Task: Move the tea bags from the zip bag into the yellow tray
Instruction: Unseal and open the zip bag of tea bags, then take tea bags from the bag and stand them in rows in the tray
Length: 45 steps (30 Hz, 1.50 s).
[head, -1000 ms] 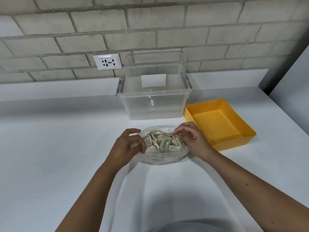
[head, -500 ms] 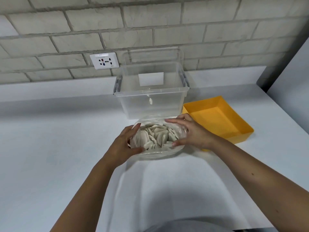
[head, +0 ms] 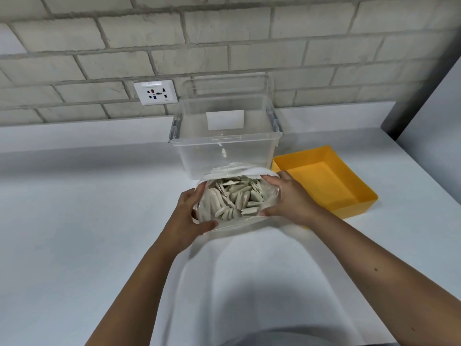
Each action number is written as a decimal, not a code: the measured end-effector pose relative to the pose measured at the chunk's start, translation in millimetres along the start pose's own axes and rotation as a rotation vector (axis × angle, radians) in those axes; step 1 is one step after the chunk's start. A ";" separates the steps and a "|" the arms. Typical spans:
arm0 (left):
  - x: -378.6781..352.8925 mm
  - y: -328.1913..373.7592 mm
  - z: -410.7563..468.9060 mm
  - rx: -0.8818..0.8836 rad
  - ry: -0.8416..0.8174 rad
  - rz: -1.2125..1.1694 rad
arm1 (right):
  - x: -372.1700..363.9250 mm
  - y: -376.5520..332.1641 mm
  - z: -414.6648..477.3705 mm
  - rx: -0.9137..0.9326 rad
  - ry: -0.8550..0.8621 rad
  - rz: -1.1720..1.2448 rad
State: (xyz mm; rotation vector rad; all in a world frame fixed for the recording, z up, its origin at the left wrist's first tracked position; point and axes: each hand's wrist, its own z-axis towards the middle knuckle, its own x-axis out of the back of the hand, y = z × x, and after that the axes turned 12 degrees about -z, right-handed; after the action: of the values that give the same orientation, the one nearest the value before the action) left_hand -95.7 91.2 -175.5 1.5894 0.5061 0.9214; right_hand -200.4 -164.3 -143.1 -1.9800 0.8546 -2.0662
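- White countertop (head: 74,221) lay beneath the clear plastic zip bag (head: 270,196), opened wider than before.
- Left hand (head: 184,216) and right hand (head: 291,201), earlier pinching its mouth, curled round its sides.
- Pale tea bags (head: 234,196) lay heaped between the fingers, rectangular yellow tray (head: 349,211) beyond the right ones.

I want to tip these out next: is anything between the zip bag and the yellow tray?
Only the right hand, gripping the tray-side edge of the zip bag; the left hand grips the other. The yellow tray lies open just beyond; the clear bin stands behind, off the path.
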 end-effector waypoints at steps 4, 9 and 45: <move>-9.3 -5.7 -1.1 0.029 -0.026 0.068 | -3.1 2.3 0.1 -0.036 -0.042 -0.101; -1.1 -0.5 2.8 0.078 -0.018 0.122 | 3.1 -1.7 -1.1 -0.020 -0.076 -0.135; -12.0 45.3 7.3 -0.357 0.213 0.278 | -21.7 -37.7 -28.6 0.158 0.208 0.338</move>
State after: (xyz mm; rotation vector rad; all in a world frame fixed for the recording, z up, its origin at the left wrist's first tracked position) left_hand -104.4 67.1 -135.6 1.2596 0.2493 1.3219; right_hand -215.1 -114.3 -142.2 -1.4446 0.9530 -2.0862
